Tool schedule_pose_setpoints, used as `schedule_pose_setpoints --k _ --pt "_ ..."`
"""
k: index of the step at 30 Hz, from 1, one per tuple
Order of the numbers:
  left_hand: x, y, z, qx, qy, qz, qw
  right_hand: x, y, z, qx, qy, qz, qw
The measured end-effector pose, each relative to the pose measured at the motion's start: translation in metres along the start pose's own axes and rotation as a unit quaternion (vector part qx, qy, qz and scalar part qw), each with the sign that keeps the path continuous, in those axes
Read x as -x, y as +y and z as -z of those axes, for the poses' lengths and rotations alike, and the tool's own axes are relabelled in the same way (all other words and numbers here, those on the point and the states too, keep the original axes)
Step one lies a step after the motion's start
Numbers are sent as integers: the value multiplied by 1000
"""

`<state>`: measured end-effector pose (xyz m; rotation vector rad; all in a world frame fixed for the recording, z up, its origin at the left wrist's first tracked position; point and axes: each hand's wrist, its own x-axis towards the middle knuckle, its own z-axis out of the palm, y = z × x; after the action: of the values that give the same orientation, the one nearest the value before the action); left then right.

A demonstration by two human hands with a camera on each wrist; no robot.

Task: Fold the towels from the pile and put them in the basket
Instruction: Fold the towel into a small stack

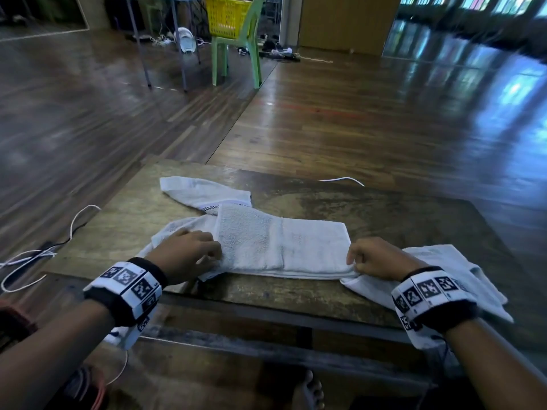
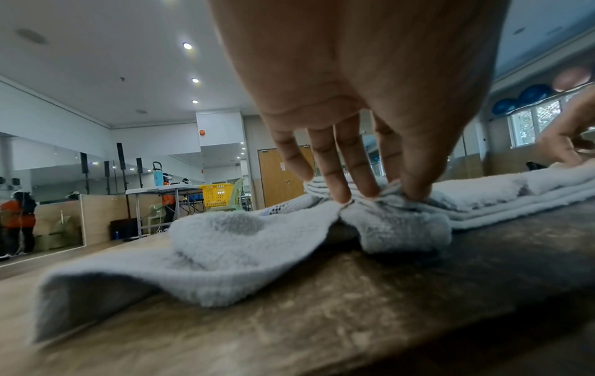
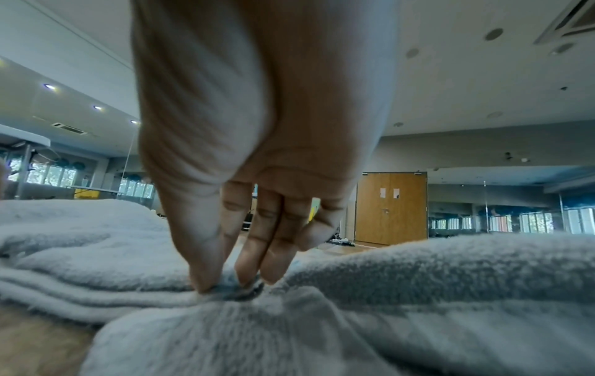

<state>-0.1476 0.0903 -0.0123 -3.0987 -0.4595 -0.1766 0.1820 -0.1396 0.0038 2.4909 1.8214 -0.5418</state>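
A folded white towel (image 1: 284, 247) lies as a long strip across the middle of the wooden table (image 1: 384, 208). My left hand (image 1: 189, 253) pinches its near left corner (image 2: 383, 201) between thumb and fingers. My right hand (image 1: 373, 258) pinches the near right corner (image 3: 231, 287) the same way. Another white towel (image 1: 455, 261) lies crumpled under my right hand and hangs over the table's front edge. A third towel (image 1: 204, 192) lies behind the strip at the left, and one more (image 2: 193, 241) sits under its left end. The yellow basket (image 1: 226, 14) rests on a green chair (image 1: 236, 57) far across the room.
White cables (image 1: 35, 255) trail over the table's left edge and floor. A folding table's legs (image 1: 177, 48) stand beside the chair, with clutter on the floor behind. Dark wooden floor (image 1: 355, 113) stretches between my table and the basket. My bare foot (image 1: 307, 392) shows below the table.
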Motion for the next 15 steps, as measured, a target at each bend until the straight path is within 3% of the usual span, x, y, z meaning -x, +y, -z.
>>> schedule_pose_setpoints --k 4,10,15 --pt "1 -5 -1 7 6 -3 1000 -1 -1 4 -19 3 -3 1000" --pt "11 -8 4 13 -5 35 999 -6 -12 19 -28 -48 -32 998" --pt "9 3 6 100 -16 146 984 -45 -53 38 -54 2 18 998"
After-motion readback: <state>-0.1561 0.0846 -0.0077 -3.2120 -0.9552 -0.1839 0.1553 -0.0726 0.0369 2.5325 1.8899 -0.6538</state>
